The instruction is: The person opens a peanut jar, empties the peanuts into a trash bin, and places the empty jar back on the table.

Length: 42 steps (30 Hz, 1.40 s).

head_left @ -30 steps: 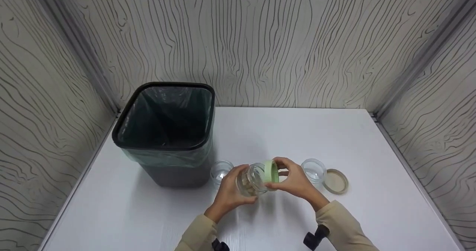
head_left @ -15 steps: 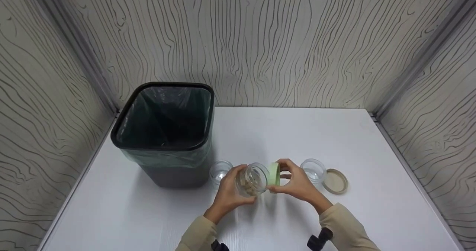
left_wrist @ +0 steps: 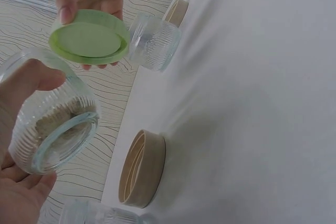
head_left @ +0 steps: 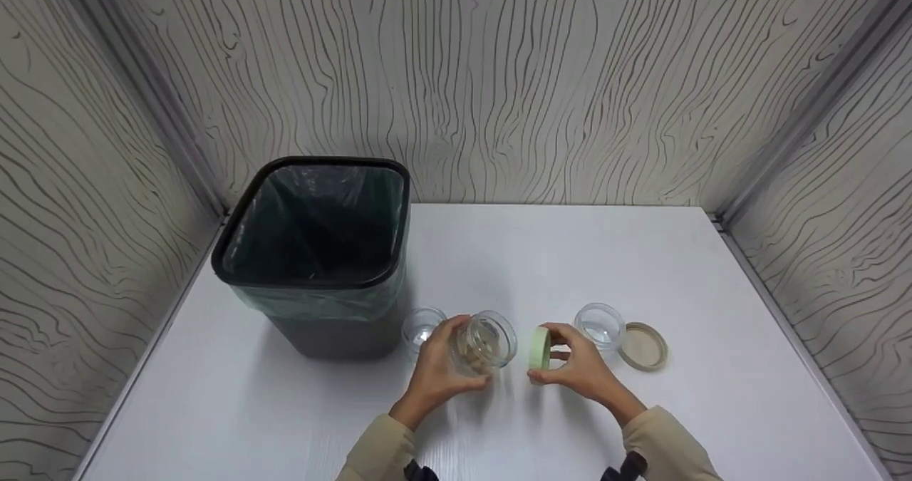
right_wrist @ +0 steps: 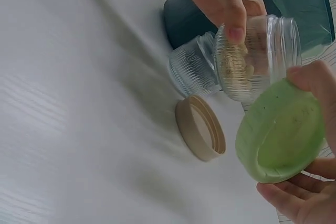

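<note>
My left hand (head_left: 436, 370) grips a ribbed glass jar (head_left: 490, 342) round its side, tilted with its uncovered mouth to the right. Light brown pieces (right_wrist: 234, 69) lie inside it. My right hand (head_left: 581, 367) holds a pale green lid (head_left: 539, 350) by its rim, on edge and apart from the jar's mouth. In the right wrist view, thumb and fingers lie round the green lid (right_wrist: 281, 132). A beige lid (left_wrist: 147, 169) rests on the table below the held jar; in the head view the left hand and jar hide it.
A black-rimmed bin (head_left: 342, 338) with a green liner stands at the left. Beside it is a glass jar (head_left: 423, 330) without a lid. Another lidless glass jar (head_left: 600, 326) stands near the right hand, with a second beige lid (head_left: 643, 347) to its right.
The right hand has drawn the green lid off the jar's mouth, moving right and toward the body. The left hand keeps its grip; the jar's mouth has turned slightly toward the camera.
</note>
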Tool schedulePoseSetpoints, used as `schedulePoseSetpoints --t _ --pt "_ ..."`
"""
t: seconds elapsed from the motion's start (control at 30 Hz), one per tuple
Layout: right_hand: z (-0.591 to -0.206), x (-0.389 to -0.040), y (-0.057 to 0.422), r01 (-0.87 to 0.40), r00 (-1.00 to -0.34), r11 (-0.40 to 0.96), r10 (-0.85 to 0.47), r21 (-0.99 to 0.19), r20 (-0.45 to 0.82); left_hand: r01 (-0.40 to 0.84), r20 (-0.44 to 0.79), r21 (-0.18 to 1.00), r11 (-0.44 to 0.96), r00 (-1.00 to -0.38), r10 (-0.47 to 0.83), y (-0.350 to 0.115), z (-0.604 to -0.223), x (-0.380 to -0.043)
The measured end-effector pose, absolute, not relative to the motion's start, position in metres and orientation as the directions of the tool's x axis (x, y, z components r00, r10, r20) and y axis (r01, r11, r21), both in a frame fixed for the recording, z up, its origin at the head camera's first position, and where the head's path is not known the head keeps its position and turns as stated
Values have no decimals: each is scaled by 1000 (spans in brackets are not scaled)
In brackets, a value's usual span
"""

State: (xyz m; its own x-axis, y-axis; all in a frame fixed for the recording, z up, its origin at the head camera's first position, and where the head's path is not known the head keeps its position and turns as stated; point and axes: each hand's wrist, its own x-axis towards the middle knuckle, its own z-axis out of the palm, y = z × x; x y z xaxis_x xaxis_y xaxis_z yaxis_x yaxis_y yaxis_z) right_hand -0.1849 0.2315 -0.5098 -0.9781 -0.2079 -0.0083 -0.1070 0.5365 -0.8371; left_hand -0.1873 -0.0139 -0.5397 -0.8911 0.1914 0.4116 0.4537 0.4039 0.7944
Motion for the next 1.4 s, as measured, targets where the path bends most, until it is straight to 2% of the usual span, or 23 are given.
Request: schedulePoseSetpoints --t 0.47,1.1,1.4 --pt "-533 -167 259 -6 -979 568 -169 -823 -110 441 398 791 423 -897 192 -16 -542 -186" --pt "-535 -157 269 78 -985 588 -82 -805 -155 435 390 798 417 -900 192 -17 -543 -185" --pt "-537 -149 283 157 -982 589 6 -793 -189 446 409 793 415 -895 178 -18 -543 -184"
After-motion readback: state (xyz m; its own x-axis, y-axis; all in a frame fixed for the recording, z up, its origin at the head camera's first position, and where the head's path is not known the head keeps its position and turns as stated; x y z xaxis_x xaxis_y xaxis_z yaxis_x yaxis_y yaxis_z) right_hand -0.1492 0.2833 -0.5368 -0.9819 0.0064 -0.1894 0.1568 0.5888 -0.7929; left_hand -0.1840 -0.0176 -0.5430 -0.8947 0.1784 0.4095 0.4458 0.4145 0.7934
